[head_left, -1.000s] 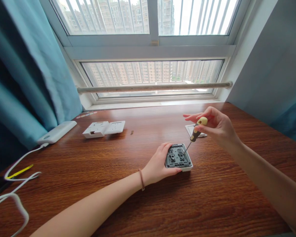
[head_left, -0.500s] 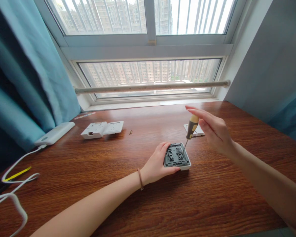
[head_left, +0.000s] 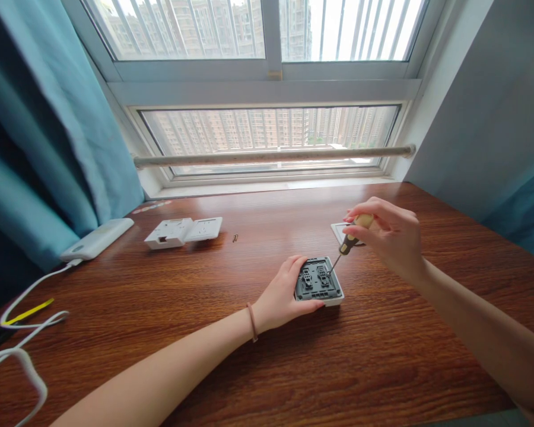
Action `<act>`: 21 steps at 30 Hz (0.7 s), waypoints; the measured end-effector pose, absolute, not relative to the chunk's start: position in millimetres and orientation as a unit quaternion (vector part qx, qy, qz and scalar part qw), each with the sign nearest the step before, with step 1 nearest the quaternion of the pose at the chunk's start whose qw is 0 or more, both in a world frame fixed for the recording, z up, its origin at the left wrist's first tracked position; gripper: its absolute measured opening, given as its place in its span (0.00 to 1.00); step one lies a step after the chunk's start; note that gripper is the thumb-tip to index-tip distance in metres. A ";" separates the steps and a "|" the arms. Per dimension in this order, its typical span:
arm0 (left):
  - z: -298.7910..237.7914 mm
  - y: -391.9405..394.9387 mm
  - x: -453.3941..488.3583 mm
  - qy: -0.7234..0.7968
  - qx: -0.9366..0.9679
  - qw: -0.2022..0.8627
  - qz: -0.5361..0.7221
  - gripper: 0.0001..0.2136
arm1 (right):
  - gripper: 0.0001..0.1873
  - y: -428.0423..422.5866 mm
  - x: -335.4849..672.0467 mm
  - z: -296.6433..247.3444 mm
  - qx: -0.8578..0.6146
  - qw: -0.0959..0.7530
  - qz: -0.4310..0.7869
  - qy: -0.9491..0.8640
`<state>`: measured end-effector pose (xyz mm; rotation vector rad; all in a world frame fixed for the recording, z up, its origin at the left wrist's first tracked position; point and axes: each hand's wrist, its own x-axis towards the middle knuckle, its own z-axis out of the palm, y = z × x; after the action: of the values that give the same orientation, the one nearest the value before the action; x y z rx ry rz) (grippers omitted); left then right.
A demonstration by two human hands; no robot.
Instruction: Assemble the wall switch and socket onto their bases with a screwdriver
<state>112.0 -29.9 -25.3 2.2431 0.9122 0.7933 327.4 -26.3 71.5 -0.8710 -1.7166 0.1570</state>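
Note:
A wall switch (head_left: 315, 283) with a dark grey inner face and a white back box lies on the wooden table. My left hand (head_left: 285, 295) grips it from the left, thumb along the near edge and fingers over the far corner. In my right hand (head_left: 387, 234) is a screwdriver (head_left: 348, 242) with a black and cream handle, pinched between thumb and fingers. The shaft slants down to the left, and its tip meets the right side of the switch's grey face. Whether a screw sits under the tip is too small to tell. Behind the screwdriver lies a white cover plate (head_left: 338, 230), partly hidden.
At the back left stand a white socket box (head_left: 167, 233) and a white socket plate (head_left: 203, 229) leaning on it. Small screws (head_left: 235, 238) lie beside them. A white power bank (head_left: 98, 239) with a white cable (head_left: 35, 276) and a yellow stick (head_left: 31, 311) are far left.
My right hand has closed from nearly flat fingers to a pinch around the screwdriver handle. The handle now leans further right. My left hand still holds the switch.

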 end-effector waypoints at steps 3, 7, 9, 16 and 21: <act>-25.1 -30.2 112.3 0.340 0.840 0.296 0.303 0.35 | 0.11 -27.3 334.2 77.5 -0.341 0.510 0.043 -0.788; -24.9 -30.2 112.2 0.341 0.838 0.297 0.306 0.35 | 0.16 -30.1 334.8 85.6 -0.308 0.466 0.150 -0.816; -25.0 -30.2 112.0 0.341 0.838 0.297 0.304 0.35 | 0.14 -31.3 331.8 86.3 -0.311 0.471 0.204 -0.800; -26.2 -29.3 111.7 0.347 0.839 0.298 0.295 0.36 | 0.13 -29.5 318.5 72.3 -0.335 0.588 0.283 -0.680; -25.6 -29.8 111.8 0.347 0.839 0.297 0.296 0.36 | 0.13 -27.8 324.3 63.9 -0.341 0.562 0.099 -0.747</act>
<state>111.8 -29.8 -25.6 2.2310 0.9219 0.7878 324.3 -27.8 63.9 -0.8027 -1.7582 0.2341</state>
